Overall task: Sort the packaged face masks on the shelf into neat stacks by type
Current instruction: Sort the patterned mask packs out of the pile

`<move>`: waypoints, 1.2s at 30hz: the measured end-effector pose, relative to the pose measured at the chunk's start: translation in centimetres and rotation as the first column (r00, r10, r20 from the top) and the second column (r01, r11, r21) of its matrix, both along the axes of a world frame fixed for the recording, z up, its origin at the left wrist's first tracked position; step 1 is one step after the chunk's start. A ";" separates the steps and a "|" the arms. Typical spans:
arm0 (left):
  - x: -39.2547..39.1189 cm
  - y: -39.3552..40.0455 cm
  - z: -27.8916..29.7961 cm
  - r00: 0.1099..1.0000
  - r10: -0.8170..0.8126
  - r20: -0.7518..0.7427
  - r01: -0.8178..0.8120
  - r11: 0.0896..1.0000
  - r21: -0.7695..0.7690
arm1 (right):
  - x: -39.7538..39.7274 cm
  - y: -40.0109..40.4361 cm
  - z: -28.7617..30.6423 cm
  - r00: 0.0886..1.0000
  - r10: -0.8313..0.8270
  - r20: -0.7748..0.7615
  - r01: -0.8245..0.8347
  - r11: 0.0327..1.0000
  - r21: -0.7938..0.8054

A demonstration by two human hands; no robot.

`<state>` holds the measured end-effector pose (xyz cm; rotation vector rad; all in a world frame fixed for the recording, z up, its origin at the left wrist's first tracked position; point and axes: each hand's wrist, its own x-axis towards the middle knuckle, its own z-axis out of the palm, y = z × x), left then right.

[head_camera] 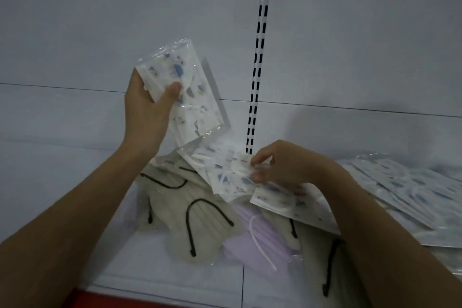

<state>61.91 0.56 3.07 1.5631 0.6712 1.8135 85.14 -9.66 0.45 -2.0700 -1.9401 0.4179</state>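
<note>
Nearest me on the shelf lie three beige packs and one lilac pack, below both grips. My right grip pinches a printed pack atop that heap. My left grip, raised farther back, clamps one patterned pack.

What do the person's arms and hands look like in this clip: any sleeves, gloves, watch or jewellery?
Both arms are bare from the frame edge to the wrist; no sleeve shows. The left hand and right hand are ungloved. No watch, bracelet or ring is visible on either wrist or on the fingers that show. Nails look short and unpainted, though the picture is too soft to be sure.
</note>
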 end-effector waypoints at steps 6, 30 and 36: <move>0.1 -0.1 -0.8 0.997 0.082 -0.003 -0.082 0.997 -0.016 | -0.2 -0.9 2.0 0.977 -0.078 -0.196 0.166 0.857 0.488; 0.0 -1.0 -0.4 0.990 0.141 -0.016 -0.140 0.988 0.070 | -2.3 0.4 0.2 0.979 -0.059 -0.193 0.146 0.867 0.477; 0.5 -1.7 -0.6 0.994 0.060 -0.087 -0.058 0.998 0.029 | -4.4 -0.7 2.5 0.848 0.143 -0.510 0.342 0.587 0.734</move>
